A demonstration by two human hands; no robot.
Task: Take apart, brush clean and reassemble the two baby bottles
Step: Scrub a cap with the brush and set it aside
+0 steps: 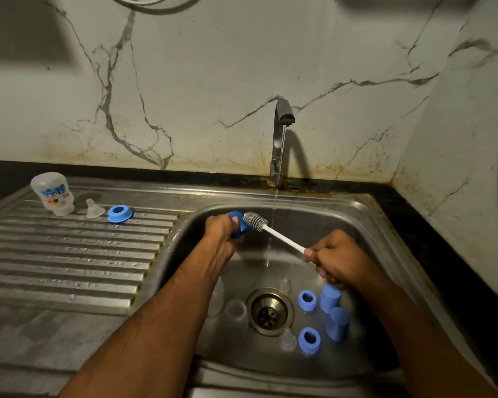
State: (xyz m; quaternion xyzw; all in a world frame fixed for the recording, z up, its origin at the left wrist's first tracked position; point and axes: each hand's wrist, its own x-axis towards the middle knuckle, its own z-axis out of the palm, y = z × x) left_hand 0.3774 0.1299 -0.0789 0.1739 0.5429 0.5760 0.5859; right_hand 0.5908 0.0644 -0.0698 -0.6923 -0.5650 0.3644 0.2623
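Note:
My left hand (220,229) grips a blue bottle cap (239,225) over the sink basin. My right hand (332,258) holds the white handle of a bottle brush (273,232); its grey bristle head touches the cap's mouth. On the basin floor lie two blue screw rings (307,300) (309,340), two blue caps (329,297) (338,323), a clear bottle body (236,310) and clear teats (288,340). An upturned bottle body (53,193), a clear teat (93,208) and a blue ring (120,214) stand on the drainboard.
The tap (281,133) runs a thin stream into the steel sink (371,225), just right of the brush head. The drain (269,311) sits mid-basin. A ribbed drainboard (69,254) lies to the left. Marble walls close the back and right.

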